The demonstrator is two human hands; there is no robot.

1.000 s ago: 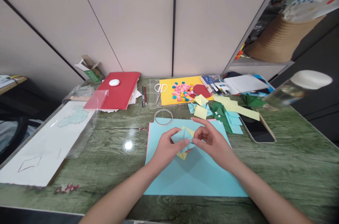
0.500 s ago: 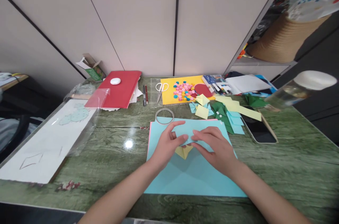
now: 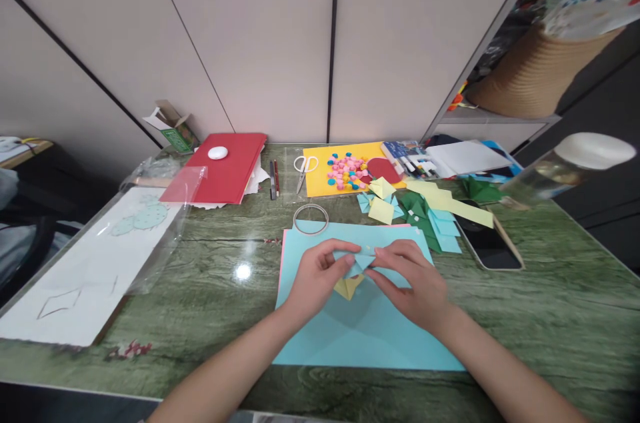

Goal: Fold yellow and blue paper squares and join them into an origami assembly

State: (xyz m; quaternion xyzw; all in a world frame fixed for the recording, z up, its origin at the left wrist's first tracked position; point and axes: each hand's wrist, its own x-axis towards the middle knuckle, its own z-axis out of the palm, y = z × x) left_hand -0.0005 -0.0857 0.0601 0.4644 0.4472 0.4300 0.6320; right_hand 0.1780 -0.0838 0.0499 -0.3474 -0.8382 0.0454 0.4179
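Note:
Between my two hands is a small light-blue piece of folded paper [image 3: 361, 263], raised a little above a large light-blue sheet [image 3: 370, 340]. My left hand [image 3: 323, 273] pinches its left side between thumb and fingers. The fingers of my right hand [image 3: 413, 276] grip its right edge. Just below the folded paper, a folded yellow paper piece [image 3: 349, 288] shows in part; the hands and the blue paper cover the rest of it. A ring-shaped roll of tape [image 3: 311, 234] stands at the top left corner of the large sheet.
Several folded yellow papers [image 3: 381, 211], green papers [image 3: 417, 216] and a phone [image 3: 493, 243] lie to the right. White-handled scissors [image 3: 301, 176] and a yellow sheet [image 3: 317, 184] with small coloured bits [image 3: 347, 173] are behind. A red folder [image 3: 225, 176] and a drawing [image 3: 65, 276] lie left.
The light-blue paper, flatter and more upright before, now shows a folded-over triangular flap facing me. My left fingers have come down and my hands have drawn slightly lower over it.

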